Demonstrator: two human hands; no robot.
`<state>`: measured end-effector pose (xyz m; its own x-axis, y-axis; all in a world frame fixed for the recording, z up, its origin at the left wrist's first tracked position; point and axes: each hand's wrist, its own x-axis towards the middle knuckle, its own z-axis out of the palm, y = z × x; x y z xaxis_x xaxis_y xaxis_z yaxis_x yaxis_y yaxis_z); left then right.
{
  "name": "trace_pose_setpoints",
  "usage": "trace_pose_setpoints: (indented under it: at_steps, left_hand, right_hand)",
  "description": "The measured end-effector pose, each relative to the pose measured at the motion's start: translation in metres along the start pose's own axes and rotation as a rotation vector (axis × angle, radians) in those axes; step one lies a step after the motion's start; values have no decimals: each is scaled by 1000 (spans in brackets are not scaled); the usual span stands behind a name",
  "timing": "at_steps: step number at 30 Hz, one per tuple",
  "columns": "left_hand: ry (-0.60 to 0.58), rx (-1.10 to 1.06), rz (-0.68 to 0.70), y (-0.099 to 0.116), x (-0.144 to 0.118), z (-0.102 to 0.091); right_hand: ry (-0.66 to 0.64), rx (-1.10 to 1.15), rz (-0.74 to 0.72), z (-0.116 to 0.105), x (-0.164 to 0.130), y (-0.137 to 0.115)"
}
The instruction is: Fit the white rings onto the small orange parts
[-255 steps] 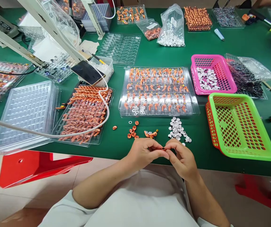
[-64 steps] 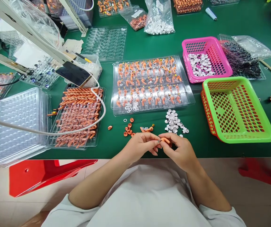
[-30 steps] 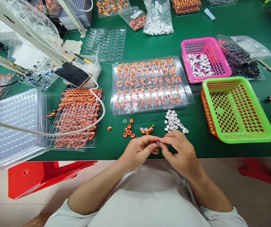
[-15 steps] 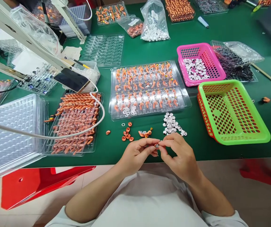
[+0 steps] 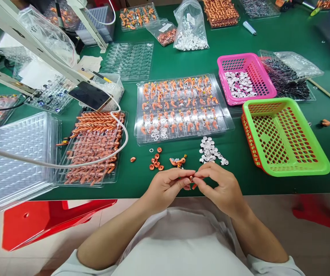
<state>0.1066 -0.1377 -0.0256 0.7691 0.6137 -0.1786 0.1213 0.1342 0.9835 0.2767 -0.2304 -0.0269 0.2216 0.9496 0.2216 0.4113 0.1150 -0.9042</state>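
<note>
Nearest, the left hand [image 5: 166, 188] and right hand [image 5: 220, 188] meet over the table's [image 5: 182, 57] near edge, fingers pinched narrow on a small orange part [image 5: 192, 179] held between both. So tiny a piece could likely slip and drop off the edge onto the lap. Just beyond lie loose orange rings [image 5: 155, 163] and white discs [image 5: 209, 151], then a filled clear tray [image 5: 182, 107]; a green basket [image 5: 285, 138] sits right. Green cloth covers the table.
</note>
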Motion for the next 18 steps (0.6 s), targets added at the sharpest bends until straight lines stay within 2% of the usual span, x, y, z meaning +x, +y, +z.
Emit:
trace_pose_setpoints:
  at_steps: [3,7,14,18]
  left_hand:
    - [-9,182,171,1,0,0]
    - [52,341,325,6,2,3]
    - [114,434,452,13,5,10]
    - [116,435,472,15,5,14]
  right_hand:
    - [-27,119,77,-1,-1,3]
    - [-80,279,161,-2,-4,10]
    - [-117,668,291,-1,-8,22]
    - [-136,810,327,1,-6,23]
